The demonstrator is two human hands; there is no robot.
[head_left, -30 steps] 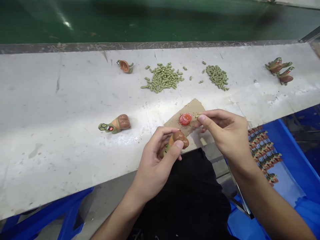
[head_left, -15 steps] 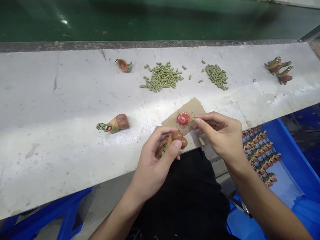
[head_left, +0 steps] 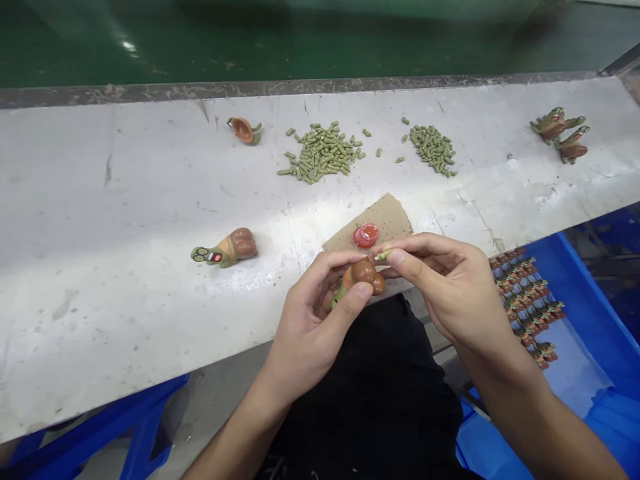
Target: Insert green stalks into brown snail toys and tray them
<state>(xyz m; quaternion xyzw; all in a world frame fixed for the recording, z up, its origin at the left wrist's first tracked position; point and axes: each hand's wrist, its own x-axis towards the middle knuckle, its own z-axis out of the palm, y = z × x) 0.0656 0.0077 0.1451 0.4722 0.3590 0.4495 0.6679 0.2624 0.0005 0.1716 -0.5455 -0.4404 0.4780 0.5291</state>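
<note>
Here, the left hand (head_left: 313,320) is clamped around 1 figurine (head_left: 365,274); the right hand (head_left: 455,287) pinches 1 green peg (head_left: 383,255) just beside it, near the red object (head_left: 365,235) on cardboard (head_left: 391,210).

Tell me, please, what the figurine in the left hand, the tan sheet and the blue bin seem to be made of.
Figurine: probably painted resin or plastic, its brown surface smooth with a soft sheen.
Tan sheet: likely cardboard, matte and brownish.
Blue bin: seemingly plastic, with evenly coloured, smooth walls.
</note>
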